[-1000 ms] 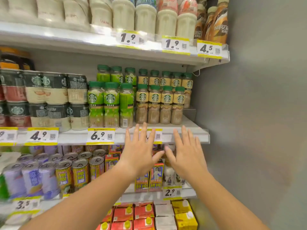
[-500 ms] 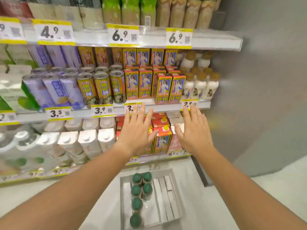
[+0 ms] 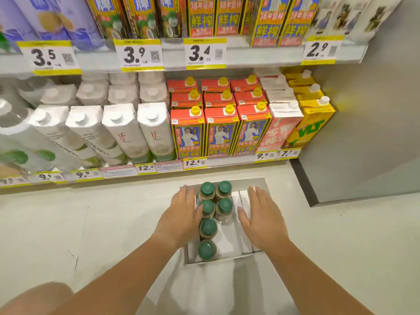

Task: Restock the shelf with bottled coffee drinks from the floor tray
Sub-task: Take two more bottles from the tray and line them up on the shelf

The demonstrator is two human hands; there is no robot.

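tray [image 3: 256, 185]: I see it flat on the pale floor [image 3: 91, 223], and I place everything else from it
bottled coffee drinks [image 3: 208, 227]: six, upright, green caps up, all in the tray's left half; four run in a line along its left side, and two more stand just beside the far pair
left hand [image 3: 181, 214]: palm down over the tray's left edge, fingers straight and close together, nothing held; the thumb lies just beside the cap of the second bottle from the far end, and I cannot tell whether it touches
right hand [image 3: 261, 219]: palm down over the tray's bare right half, fingers straight and a little spread, nothing held
bottom shelf [image 3: 159, 169]: just beyond the tray's far end, price labels along its front
red cartons [image 3: 221, 133]: straight beyond the tray
white cartons [image 3: 127, 133]: beyond the tray, to its left
yellow carton [image 3: 311, 126]: beyond the tray, to its right
grey wall panel [image 3: 363, 133]: well right of the tray
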